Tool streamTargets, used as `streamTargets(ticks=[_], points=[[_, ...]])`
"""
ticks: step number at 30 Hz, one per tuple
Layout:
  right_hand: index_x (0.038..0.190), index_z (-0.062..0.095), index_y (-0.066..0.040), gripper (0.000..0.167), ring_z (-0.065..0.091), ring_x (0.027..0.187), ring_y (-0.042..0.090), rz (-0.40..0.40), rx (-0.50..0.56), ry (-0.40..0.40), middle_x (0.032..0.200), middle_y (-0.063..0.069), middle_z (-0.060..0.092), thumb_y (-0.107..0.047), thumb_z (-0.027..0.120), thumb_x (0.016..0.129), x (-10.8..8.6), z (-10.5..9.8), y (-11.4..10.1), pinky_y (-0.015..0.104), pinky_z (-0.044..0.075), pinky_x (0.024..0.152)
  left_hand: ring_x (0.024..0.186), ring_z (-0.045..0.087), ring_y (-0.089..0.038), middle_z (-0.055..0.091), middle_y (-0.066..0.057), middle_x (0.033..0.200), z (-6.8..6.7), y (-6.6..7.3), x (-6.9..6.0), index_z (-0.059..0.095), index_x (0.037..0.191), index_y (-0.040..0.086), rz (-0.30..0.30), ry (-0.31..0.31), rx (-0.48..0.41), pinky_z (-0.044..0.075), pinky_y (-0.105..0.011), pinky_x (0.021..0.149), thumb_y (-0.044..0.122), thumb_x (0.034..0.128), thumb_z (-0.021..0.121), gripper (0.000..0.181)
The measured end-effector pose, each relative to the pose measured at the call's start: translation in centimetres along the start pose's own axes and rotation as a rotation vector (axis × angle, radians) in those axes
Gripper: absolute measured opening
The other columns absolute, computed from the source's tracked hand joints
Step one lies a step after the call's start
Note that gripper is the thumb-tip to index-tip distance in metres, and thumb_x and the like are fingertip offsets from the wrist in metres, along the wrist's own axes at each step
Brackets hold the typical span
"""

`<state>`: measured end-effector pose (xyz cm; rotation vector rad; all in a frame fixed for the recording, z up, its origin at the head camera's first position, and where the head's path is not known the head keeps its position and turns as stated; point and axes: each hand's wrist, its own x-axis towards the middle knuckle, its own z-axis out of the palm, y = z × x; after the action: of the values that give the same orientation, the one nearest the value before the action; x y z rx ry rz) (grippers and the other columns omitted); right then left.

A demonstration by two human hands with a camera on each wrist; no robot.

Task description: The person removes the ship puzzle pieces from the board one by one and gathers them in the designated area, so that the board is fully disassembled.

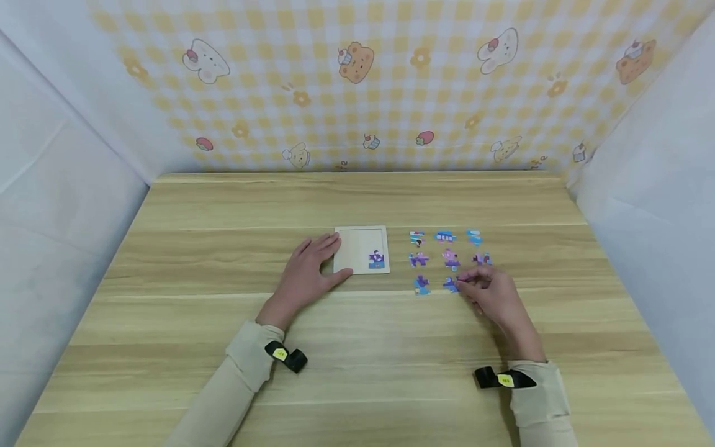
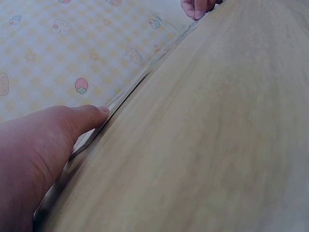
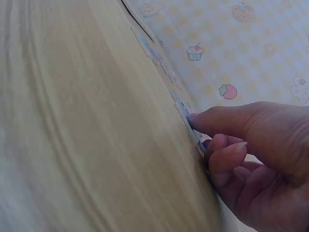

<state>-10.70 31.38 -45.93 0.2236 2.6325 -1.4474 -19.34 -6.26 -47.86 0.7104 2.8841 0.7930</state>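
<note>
My left hand (image 1: 308, 273) rests at the left side of a square wooden puzzle tray (image 1: 360, 228), fingers and thumb spread on its edge. In the left wrist view the thumb (image 2: 87, 117) lies on the tray's rim. One purple-and-blue jigsaw piece (image 1: 377, 260) sits in the tray's lower right corner. My right hand (image 1: 491, 293) pinches a purple-and-blue jigsaw piece (image 1: 450, 284) in the bottom row of loose pieces. The right wrist view shows the thumb on this piece (image 3: 186, 116), other fingers curled beside it; part of it is hidden.
Several loose jigsaw pieces lie in rows right of the tray, among them a blue one with windows (image 1: 445, 236), a pink-and-purple one (image 1: 450, 258) and a purple-and-blue one (image 1: 421, 285). A checked cloth (image 1: 391, 81) hangs behind the wooden table (image 1: 357, 372).
</note>
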Motion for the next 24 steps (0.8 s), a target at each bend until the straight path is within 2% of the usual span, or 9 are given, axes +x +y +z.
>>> streamTargets(ticks=[6,14,24], points=[[0.106,0.069,0.004,0.013,0.051,0.051,0.013,-0.007,0.002,-0.014,0.071,0.008,0.06,-0.008,0.069,0.099,-0.09,-0.19,0.09,0.025,0.046,0.044,0.155,0.029,-0.02,0.039,-0.001,0.164,0.13,-0.14,0.04,0.044,0.157,0.01,0.003,0.002,-0.002,0.01,-0.043,0.129,0.06,0.0954,0.065,0.082],[0.107,0.069,0.004,0.012,0.058,0.057,0.016,-0.034,0.02,-0.035,0.074,0.012,0.062,-0.006,0.068,0.1,-0.22,-0.18,0.18,0.029,0.055,0.05,0.155,0.028,-0.018,0.038,0.001,0.164,0.1,-0.14,-0.02,0.044,0.157,0.012,-0.005,-0.001,-0.008,0.009,-0.041,0.129,0.062,0.0954,0.064,0.082],[0.107,0.068,0.006,0.014,0.059,0.06,0.016,-0.027,0.024,-0.027,0.076,0.013,0.064,-0.006,0.068,0.1,-0.35,-0.16,-0.03,0.03,0.058,0.052,0.155,0.029,-0.018,0.039,0.001,0.164,0.0,-0.04,-0.13,0.045,0.156,0.011,-0.008,0.002,-0.009,0.009,-0.041,0.129,0.06,0.0957,0.065,0.08]])
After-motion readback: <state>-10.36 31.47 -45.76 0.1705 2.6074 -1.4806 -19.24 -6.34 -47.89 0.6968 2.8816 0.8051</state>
